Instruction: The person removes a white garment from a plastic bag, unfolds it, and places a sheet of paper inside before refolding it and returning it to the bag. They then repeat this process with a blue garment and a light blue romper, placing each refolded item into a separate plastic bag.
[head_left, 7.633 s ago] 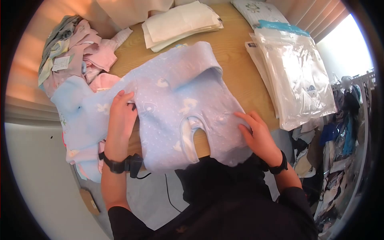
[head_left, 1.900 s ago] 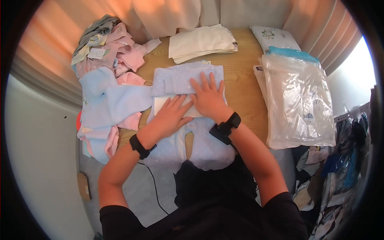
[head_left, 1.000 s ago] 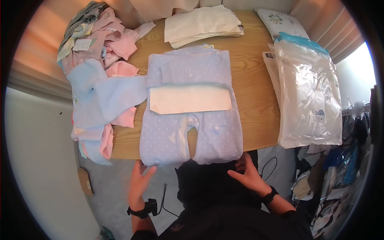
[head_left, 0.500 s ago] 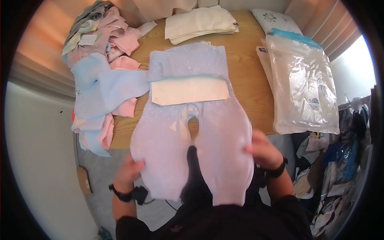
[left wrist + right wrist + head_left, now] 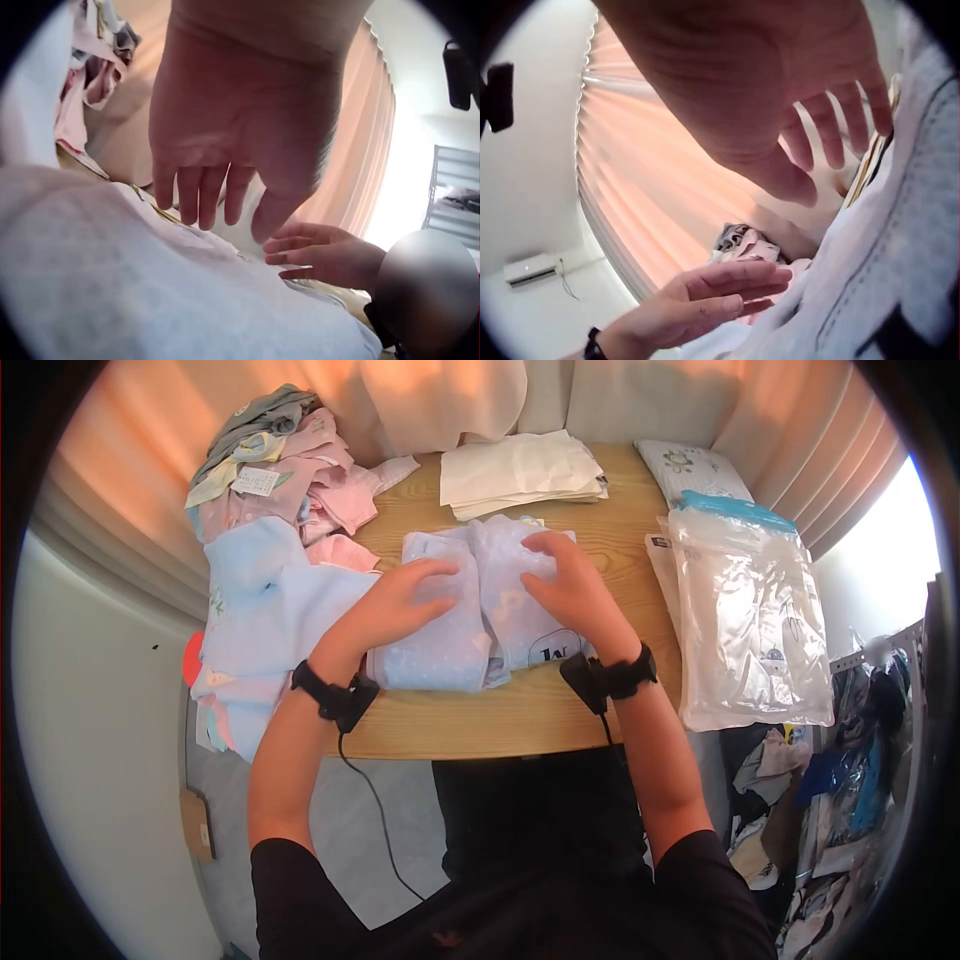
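Curtains (image 5: pixel 440 400), head view: peach and pale folds behind a wooden tabletop (image 5: pixel 460 735).
Lavender garment (image 5: pixel 435 640), head view: folded, mid-tabletop, near its front edge, with a round black mark at its lower right.
Left hand (image 5: pixel 400 600), head view: over the garment's left part, fingers open and slightly bent.
Right hand (image 5: pixel 580 600), head view: over the right part, fingers open, thumb apart; contact unclear.
Clothes pile (image 5: pixel 300 485), head view: left, a light blue garment (image 5: pixel 255 595) in front.
Paper stack (image 5: pixel 520 470), head view: behind the lavender garment.
Clear plastic bags (image 5: pixel 750 630), head view: right.
Left hand, left wrist view: fingers pointing down above pale cloth, right hand nearby.
Right hand, right wrist view: fingers extended and parted beside pale cloth; left hand lower, fingers nearly straight.
Wall unit (image 5: pixel 529 270), right wrist view: white, far left.
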`<act>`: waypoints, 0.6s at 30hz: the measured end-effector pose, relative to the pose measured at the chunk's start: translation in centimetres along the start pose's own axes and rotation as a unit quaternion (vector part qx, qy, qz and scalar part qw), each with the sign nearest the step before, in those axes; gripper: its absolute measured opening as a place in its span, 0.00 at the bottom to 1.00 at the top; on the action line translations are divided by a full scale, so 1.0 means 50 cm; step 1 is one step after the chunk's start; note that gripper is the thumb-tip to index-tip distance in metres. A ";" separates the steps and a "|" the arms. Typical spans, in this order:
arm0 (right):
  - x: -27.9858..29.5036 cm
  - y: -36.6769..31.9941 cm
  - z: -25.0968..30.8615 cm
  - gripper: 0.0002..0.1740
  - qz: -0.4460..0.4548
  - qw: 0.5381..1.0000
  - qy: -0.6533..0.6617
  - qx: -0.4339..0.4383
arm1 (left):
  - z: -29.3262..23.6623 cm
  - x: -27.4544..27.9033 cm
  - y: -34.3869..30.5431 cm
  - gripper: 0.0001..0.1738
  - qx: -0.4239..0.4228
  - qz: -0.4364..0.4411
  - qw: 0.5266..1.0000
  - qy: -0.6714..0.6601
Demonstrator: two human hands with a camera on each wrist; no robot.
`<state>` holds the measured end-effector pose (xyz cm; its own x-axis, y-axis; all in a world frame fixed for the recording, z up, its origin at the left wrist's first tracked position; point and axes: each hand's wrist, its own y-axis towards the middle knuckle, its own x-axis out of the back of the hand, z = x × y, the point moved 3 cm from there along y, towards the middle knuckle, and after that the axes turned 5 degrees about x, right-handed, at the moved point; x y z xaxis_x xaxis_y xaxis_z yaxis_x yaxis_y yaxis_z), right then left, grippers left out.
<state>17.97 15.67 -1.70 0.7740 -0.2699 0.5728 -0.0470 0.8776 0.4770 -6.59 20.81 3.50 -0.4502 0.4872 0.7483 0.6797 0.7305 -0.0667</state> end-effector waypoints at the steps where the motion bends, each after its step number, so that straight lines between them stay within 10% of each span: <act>1: 0.002 0.016 0.011 0.34 0.016 0.998 -0.053 0.003 | -0.001 -0.005 0.022 0.32 -0.027 -0.002 0.998 0.050; 5: -0.035 0.068 -0.069 0.36 0.060 0.973 -0.123 -0.187 | 0.016 -0.023 0.130 0.34 -0.060 0.020 0.988 0.143; 14: 0.033 0.048 -0.074 0.26 -0.111 0.976 0.081 -0.167 | 0.051 -0.025 0.225 0.45 0.034 0.060 0.994 0.085; 18: 0.106 0.056 -0.013 0.23 -0.011 0.927 0.236 -0.293 | 0.045 -0.037 0.226 0.49 0.009 0.041 0.985 0.166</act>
<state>22.33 16.94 2.22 0.9669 -0.2089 0.1467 0.2165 0.9756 -0.0376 0.62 29.23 -0.12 -0.1776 0.3637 0.9144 0.6947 0.7045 -0.1453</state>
